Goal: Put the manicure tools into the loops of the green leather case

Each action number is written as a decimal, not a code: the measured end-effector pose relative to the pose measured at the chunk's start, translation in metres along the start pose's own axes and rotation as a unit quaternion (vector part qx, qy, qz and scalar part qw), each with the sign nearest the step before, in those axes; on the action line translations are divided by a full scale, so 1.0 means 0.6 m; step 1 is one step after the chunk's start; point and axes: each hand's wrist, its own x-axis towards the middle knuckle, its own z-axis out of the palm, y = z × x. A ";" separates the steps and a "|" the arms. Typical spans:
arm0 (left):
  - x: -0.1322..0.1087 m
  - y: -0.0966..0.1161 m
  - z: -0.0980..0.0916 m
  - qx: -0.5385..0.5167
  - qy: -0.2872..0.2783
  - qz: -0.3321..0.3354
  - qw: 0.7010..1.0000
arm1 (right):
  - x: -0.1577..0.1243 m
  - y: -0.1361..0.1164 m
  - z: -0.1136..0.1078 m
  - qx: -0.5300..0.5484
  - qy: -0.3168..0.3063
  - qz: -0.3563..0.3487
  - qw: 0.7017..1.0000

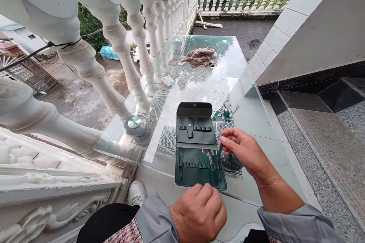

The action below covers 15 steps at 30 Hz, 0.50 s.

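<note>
A dark green tool case (196,148) lies unfolded on the glass table (251,121), with several slim metal tools held in its elastic loops. My right hand (242,150) hovers at the case's right edge and pinches a thin green-handled tool (219,152) between thumb and fingers. My left hand (199,212) is curled into a loose fist just below the case's near edge; what it holds, if anything, is hidden. A few green-handled tools (224,114) lie loose on the glass to the right of the case's top flap.
A white stone balustrade (119,45) runs along the table's left side. A crumpled brown cloth (201,57) lies at the far end of the glass. A round metal fitting (134,123) sits at the table's near left corner. A tiled wall (308,30) rises to the right.
</note>
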 end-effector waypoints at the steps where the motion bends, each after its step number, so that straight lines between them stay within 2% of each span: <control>1: -0.002 -0.001 0.002 0.014 -0.002 -0.015 1.000 | -0.002 -0.002 0.014 0.006 -0.019 0.004 1.000; 6: -0.014 0.000 0.017 0.044 -0.022 -0.053 0.997 | -0.002 -0.001 0.057 -0.026 -0.047 0.004 0.999; 15: -0.018 0.001 0.019 0.052 -0.060 -0.038 0.996 | 0.004 0.001 0.068 -0.048 -0.027 -0.001 0.998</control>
